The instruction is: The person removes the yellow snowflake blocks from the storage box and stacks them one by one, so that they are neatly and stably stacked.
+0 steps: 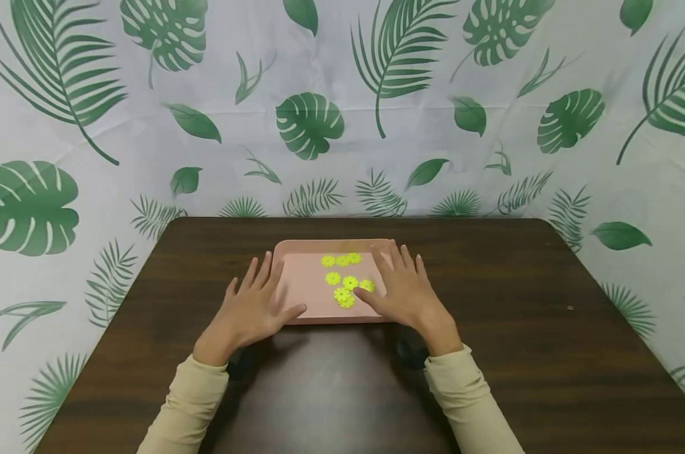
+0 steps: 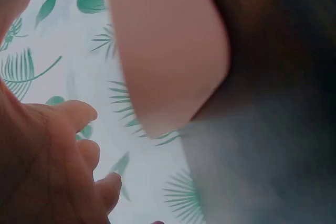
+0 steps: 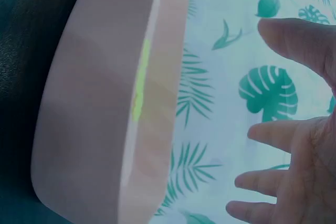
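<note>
A shallow pink tray lies on the dark wooden table, its outer wall large in both wrist views. Several bright yellow flower-shaped pieces are scattered over its middle and right side, some overlapping. My left hand, fingers spread, is over the tray's left edge and holds nothing. The right hand is spread the same way over the right edge, its thumb overlapping the yellow pieces in the head view. In the right wrist view a strip of yellow shows above the tray's near wall.
The brown wooden table extends to both sides of the tray. Behind it hangs a white cloth printed with green leaves. A small light speck lies on the table at the right.
</note>
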### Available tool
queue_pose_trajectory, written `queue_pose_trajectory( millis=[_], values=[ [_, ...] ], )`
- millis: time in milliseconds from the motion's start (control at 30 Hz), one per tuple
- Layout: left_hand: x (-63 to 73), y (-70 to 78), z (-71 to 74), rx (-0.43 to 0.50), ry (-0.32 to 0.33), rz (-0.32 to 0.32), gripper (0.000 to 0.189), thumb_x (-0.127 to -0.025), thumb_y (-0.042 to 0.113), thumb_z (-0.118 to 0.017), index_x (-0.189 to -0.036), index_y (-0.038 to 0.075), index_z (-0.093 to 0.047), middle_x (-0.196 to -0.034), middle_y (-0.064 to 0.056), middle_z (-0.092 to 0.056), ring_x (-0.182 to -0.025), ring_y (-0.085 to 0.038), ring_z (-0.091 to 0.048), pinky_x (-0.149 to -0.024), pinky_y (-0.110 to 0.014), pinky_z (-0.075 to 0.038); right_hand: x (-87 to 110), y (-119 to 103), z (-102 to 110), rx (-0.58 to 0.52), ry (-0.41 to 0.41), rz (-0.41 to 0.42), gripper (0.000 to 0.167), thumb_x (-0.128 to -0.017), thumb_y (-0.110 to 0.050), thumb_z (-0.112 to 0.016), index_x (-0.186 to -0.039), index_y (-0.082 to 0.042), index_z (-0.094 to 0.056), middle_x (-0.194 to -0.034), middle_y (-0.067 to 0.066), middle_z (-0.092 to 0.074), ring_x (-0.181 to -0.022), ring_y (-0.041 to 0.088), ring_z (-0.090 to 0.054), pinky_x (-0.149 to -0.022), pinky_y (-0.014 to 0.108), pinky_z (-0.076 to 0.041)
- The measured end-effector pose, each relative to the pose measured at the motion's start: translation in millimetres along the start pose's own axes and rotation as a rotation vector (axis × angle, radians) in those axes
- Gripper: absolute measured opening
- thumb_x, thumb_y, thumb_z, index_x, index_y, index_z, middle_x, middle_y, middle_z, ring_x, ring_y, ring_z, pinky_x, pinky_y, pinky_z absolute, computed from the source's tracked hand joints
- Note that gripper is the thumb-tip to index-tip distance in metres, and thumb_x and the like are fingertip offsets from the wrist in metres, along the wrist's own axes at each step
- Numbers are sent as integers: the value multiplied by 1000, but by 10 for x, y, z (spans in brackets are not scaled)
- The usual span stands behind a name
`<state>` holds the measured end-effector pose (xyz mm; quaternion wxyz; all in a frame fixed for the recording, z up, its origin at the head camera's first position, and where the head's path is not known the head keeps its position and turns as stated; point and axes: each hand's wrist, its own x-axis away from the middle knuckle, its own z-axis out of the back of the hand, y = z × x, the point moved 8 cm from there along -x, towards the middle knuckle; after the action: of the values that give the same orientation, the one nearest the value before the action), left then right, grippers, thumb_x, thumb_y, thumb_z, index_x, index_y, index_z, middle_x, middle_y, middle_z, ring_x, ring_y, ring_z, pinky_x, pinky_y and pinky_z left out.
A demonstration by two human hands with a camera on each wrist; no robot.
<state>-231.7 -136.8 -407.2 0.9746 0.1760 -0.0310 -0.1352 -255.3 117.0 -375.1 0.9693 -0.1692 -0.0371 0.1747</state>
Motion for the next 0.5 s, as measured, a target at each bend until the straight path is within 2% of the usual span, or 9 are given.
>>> queue_pose_trajectory(
  millis=[133, 267, 400, 500],
  values=[
    [18, -52, -107, 14, 6, -21, 103, -94, 74, -49, -166, 8, -16, -173, -16, -4, -158, -41, -8, -113, -77, -16, -28, 17, -71, 11, -17, 28, 93, -96, -57, -61, -165, -7, -24, -171, 22, -12, -157, 45, -9, -121, 67, -2],
    [-4, -93, -163, 24, 22, -39, 102, -95, 72, -51, -166, 8, -17, -173, -16, -7, -158, -39, -11, -113, -76, -19, -96, 21, -102, -16, -14, 66, 90, -97, -49, -65, -164, -4, -26, -169, 22, -22, -156, 40, -20, -122, 65, -5],
    [-33, -145, -212, 30, 6, -35, 101, -95, 72, -51, -166, 8, -17, -173, -15, -7, -158, -36, -12, -114, -75, -18, -211, 0, -160, -66, 16, 114, 83, -98, -39, -68, -159, 5, -33, -162, 24, -37, -150, 39, -34, -122, 59, -22],
    [-50, -177, -250, 36, -9, -35, 100, -95, 72, -49, -165, 7, -20, -172, -14, -9, -158, -34, -13, -115, -74, -18, -291, -8, -242, -131, 38, 113, 75, -98, -32, -71, -153, 9, -41, -154, 25, -48, -144, 40, -43, -116, 56, -35]
  ],
)
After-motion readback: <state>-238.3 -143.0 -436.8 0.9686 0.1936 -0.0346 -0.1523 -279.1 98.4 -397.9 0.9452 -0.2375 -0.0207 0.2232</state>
